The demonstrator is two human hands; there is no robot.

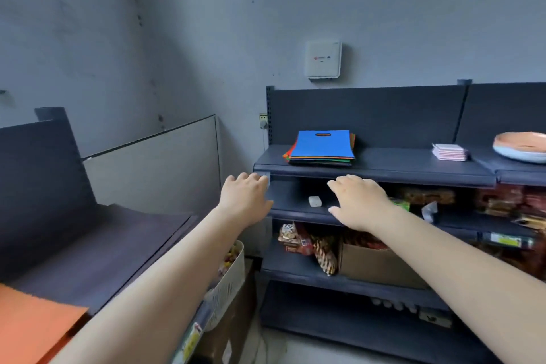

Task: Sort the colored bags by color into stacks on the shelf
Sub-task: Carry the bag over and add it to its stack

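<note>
Orange bag [32,325] flat on low counter, far left. Left hand [246,198] open, empty, fingers relaxed near top shelf [399,167] edge. Mixed stack of bags [323,146], blue uppermost, on top shelf. Right hand [359,202] open, spread, holding nothing. Pink cards [449,152], bowl [521,146] far right.

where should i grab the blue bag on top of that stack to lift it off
Take the blue bag by its near edge, coming from the front with the right hand, which is closer. It lies flat on top of the mixed stack on the top shelf, its handle slot at the far side by the back panel. Pinch only the top layer, thumb above, so the bags below stay put.
</note>
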